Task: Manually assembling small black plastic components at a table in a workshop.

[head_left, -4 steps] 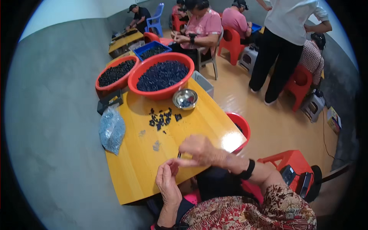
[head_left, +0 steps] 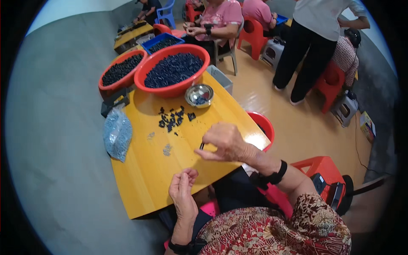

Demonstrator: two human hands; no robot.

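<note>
My right hand [head_left: 226, 141] is raised over the near part of the yellow table [head_left: 148, 187], gripping a small dark plastic piece [head_left: 202, 146] between thumb and finger. My left hand [head_left: 183, 192] is lower and to the left by the table's front edge, its fingertips pinched together. Whatever lies between those fingertips is hidden or too small to see. Beyond my hands, loose black parts [head_left: 171, 119] are scattered on the tabletop. A little cluster of small grey pieces [head_left: 167, 149] lies nearer to me.
A metal bowl [head_left: 207, 102] stands beside a large red basin [head_left: 140, 80] heaped with dark parts. A second red basin [head_left: 103, 88], a blue tray [head_left: 146, 44] and a bag of bluish pellets [head_left: 117, 136] line the left. Another red tub [head_left: 270, 127] is right of the table. People sit and stand beyond.
My right hand has moved up and away from my left, carrying the dark piece, so the two hands are now apart. The whole view has shifted slightly.
</note>
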